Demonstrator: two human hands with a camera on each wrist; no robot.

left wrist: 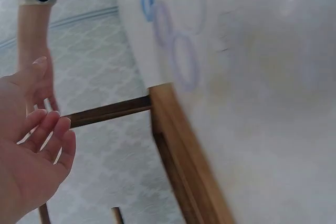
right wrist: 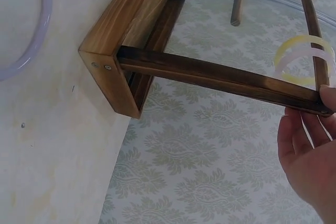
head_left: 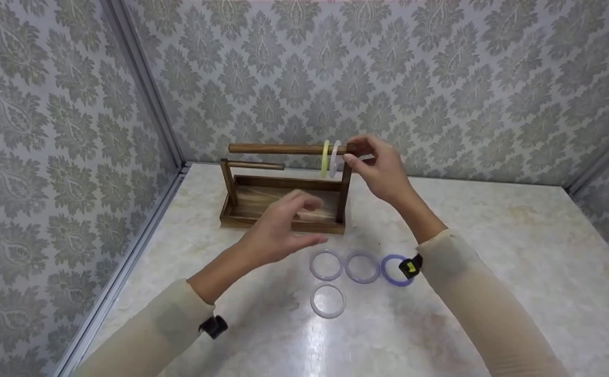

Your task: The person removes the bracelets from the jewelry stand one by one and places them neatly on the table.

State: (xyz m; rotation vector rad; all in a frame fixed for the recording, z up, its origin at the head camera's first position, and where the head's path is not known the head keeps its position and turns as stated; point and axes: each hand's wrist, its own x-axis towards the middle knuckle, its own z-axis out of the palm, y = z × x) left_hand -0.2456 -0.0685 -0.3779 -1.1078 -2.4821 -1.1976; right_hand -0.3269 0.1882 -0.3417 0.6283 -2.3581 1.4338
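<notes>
In the head view a brown wooden bangle stand point(head_left: 235, 222) with a tray base stands at the table's back. My right hand point(head_left: 385, 170) grips the top of its right post, thumb in front and fingers behind. A yellow bangle point(head_left: 324, 159) and a whitish bangle point(head_left: 334, 162) hang on the upper bar beside that hand; the right wrist view shows the yellow bangle point(right wrist: 294, 40) too. My left hand point(head_left: 278, 230) hovers before the tray with fingers loosely bent, holding nothing. In the left wrist view that left hand point(left wrist: 37, 161) partly overlaps the right one.
On the table nearer me lie a pale lilac bangle point(head_left: 326, 279), a purple bangle point(head_left: 362, 283), a blue bangle point(head_left: 384, 272) and a clear whitish bangle point(head_left: 328, 317). A shorter lower bar point(head_left: 257, 165) juts from the left post. Patterned walls point(head_left: 294, 68) enclose the table's back and left.
</notes>
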